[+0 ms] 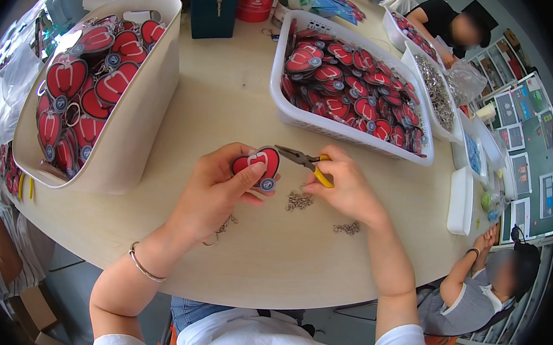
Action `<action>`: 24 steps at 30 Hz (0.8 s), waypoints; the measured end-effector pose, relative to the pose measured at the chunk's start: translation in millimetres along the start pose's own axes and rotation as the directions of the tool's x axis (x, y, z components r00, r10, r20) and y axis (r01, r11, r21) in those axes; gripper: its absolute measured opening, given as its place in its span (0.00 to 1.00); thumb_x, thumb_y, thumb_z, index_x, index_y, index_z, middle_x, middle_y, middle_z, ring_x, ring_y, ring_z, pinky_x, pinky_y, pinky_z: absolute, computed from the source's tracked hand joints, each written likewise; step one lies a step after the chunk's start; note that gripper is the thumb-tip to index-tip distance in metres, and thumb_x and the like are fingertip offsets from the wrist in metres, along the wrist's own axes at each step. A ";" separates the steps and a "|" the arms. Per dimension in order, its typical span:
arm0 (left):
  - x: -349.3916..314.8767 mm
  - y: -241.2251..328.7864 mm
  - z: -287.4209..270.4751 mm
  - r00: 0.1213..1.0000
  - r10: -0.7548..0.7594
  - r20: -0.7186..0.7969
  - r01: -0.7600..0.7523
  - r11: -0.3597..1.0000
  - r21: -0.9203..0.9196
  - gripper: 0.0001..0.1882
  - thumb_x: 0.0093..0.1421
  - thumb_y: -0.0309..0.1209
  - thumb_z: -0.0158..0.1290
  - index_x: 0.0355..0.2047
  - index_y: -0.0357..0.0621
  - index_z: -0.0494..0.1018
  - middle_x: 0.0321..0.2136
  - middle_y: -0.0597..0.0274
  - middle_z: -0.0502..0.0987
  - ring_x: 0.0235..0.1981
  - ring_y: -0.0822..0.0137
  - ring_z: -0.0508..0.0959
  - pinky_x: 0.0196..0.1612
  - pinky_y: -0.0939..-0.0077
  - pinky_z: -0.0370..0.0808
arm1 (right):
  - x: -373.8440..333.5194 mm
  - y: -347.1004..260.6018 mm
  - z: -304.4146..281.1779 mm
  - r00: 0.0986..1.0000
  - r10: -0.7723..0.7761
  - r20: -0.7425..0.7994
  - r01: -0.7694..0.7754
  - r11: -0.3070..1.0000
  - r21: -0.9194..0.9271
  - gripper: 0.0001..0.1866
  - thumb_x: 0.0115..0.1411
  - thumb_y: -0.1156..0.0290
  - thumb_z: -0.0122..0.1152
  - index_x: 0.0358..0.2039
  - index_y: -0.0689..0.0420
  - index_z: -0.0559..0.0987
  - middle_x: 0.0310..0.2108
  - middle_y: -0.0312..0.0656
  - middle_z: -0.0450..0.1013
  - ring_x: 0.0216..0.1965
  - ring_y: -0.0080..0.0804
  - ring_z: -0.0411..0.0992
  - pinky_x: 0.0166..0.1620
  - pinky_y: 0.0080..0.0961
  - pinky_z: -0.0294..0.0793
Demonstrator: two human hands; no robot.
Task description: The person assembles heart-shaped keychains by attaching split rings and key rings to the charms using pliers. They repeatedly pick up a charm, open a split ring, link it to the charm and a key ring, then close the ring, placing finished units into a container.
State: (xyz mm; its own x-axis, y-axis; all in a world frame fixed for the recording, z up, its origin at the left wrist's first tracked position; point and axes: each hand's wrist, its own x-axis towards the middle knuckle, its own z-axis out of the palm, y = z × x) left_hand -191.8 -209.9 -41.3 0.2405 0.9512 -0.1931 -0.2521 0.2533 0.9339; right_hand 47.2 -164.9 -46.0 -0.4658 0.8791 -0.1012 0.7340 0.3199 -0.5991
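Observation:
My left hand [210,187] pinches a red heart-shaped charm [265,158] with a dark edge and a small round blue-grey tag at its lower end. A key ring with a short chain [227,222] shows just below that hand; whether it joins the charm is hidden. Closed round the yellow handles of needle-nose pliers [298,157], my right hand [348,190] keeps their dark jaws beside the charm's upper right edge. Under the pliers lies a small pile of metal chain links [298,201], and another small pile [346,228] sits by my right wrist.
On the left stands a cream bin [150,111] full of charms with rings. A white basket [351,143] of heart charms is ahead right, beside a tray of metal parts [436,91]. A white container [460,201] stands near the table's right edge. Other people sit around the table.

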 end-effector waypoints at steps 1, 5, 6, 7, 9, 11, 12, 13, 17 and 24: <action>-0.2 0.4 -0.2 1.000 -0.010 0.010 0.010 1.000 0.014 0.16 0.64 0.38 0.52 0.41 0.36 0.70 0.34 0.55 0.80 0.33 0.70 0.80 0.32 0.81 0.78 | -0.7 -1.7 -2.5 0.999 0.035 0.004 -0.035 0.999 0.040 0.09 0.45 0.75 0.70 0.25 0.63 0.78 0.36 0.45 0.68 0.40 0.44 0.69 0.44 0.36 0.68; 0.5 2.4 -1.8 0.996 -0.079 0.044 0.076 0.995 0.069 0.14 0.64 0.37 0.52 0.41 0.37 0.70 0.35 0.56 0.80 0.33 0.70 0.80 0.33 0.81 0.78 | -2.8 -3.0 -8.6 0.997 0.075 0.016 -0.077 0.989 0.128 0.08 0.49 0.76 0.67 0.26 0.65 0.77 0.36 0.46 0.68 0.38 0.43 0.69 0.42 0.34 0.69; 0.7 2.6 -1.6 0.994 -0.100 0.053 0.095 0.992 0.083 0.14 0.65 0.36 0.52 0.41 0.37 0.70 0.35 0.56 0.79 0.34 0.70 0.80 0.33 0.81 0.78 | -3.6 -2.5 -9.6 0.998 0.060 0.012 -0.061 0.990 0.130 0.07 0.49 0.76 0.67 0.27 0.65 0.77 0.36 0.46 0.68 0.38 0.43 0.69 0.41 0.33 0.69; 1.0 1.8 -0.3 0.994 -0.103 0.048 0.100 0.992 0.076 0.14 0.65 0.36 0.51 0.41 0.37 0.70 0.35 0.57 0.79 0.34 0.70 0.80 0.33 0.81 0.78 | -4.7 -2.8 -10.6 0.998 0.058 0.007 -0.058 0.992 0.110 0.07 0.50 0.76 0.66 0.27 0.65 0.77 0.36 0.46 0.68 0.38 0.43 0.69 0.42 0.33 0.69; 0.1 -0.1 3.4 0.994 -0.108 0.032 0.106 0.992 0.065 0.13 0.65 0.36 0.51 0.41 0.37 0.70 0.34 0.58 0.79 0.33 0.71 0.80 0.32 0.82 0.78 | -6.6 -6.3 -12.8 0.999 0.047 -0.001 -0.047 0.996 0.073 0.08 0.50 0.76 0.66 0.29 0.65 0.77 0.37 0.46 0.68 0.38 0.43 0.69 0.42 0.33 0.69; -1.2 -2.0 4.0 0.992 -0.112 0.064 0.104 0.989 0.108 0.12 0.65 0.34 0.51 0.41 0.36 0.70 0.33 0.60 0.78 0.33 0.73 0.79 0.33 0.82 0.78 | -9.9 -16.4 -14.4 0.996 0.090 0.011 -0.091 0.983 0.158 0.07 0.52 0.76 0.65 0.30 0.65 0.77 0.36 0.44 0.67 0.37 0.38 0.70 0.42 0.31 0.69; -2.2 -2.9 3.9 0.990 -0.115 0.078 0.104 0.986 0.131 0.12 0.65 0.33 0.52 0.41 0.36 0.70 0.33 0.61 0.77 0.33 0.73 0.79 0.33 0.82 0.78 | -11.1 -22.0 -14.2 0.994 0.109 0.019 -0.111 0.973 0.201 0.07 0.53 0.75 0.65 0.30 0.65 0.77 0.36 0.43 0.67 0.37 0.36 0.70 0.42 0.30 0.69; -4.0 -3.4 4.5 0.993 -0.097 0.069 0.084 0.982 0.171 0.11 0.64 0.31 0.52 0.41 0.36 0.70 0.32 0.61 0.77 0.33 0.74 0.78 0.32 0.82 0.78 | -12.2 -26.3 -13.2 0.994 0.096 0.041 -0.104 0.944 0.314 0.07 0.53 0.75 0.65 0.30 0.65 0.77 0.36 0.41 0.67 0.37 0.33 0.69 0.42 0.28 0.69; -10.8 -1.2 11.4 0.996 -0.031 0.079 0.006 0.954 0.300 0.08 0.62 0.26 0.54 0.39 0.35 0.72 0.30 0.63 0.77 0.30 0.78 0.76 0.30 0.83 0.75 | -18.9 -47.3 -14.8 0.995 0.064 0.078 -0.097 0.816 0.569 0.06 0.56 0.74 0.64 0.30 0.64 0.77 0.36 0.37 0.65 0.35 0.25 0.68 0.41 0.23 0.68; -19.1 3.5 14.0 0.972 0.142 0.188 -0.224 0.799 0.558 0.05 0.62 0.24 0.53 0.37 0.35 0.73 0.27 0.61 0.77 0.25 0.77 0.73 0.27 0.83 0.71 | -12.1 -58.2 -14.0 0.999 -0.019 0.051 -0.012 0.841 0.541 0.05 0.55 0.75 0.64 0.29 0.64 0.77 0.34 0.36 0.65 0.33 0.24 0.66 0.40 0.21 0.67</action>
State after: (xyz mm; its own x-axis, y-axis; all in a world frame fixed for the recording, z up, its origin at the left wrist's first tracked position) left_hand -184.1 -229.6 -30.1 0.3741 0.9274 0.0011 0.2673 -0.1089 0.9574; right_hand 17.0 -189.3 1.2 -0.5042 0.8537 -0.1305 0.3554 0.0674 -0.9323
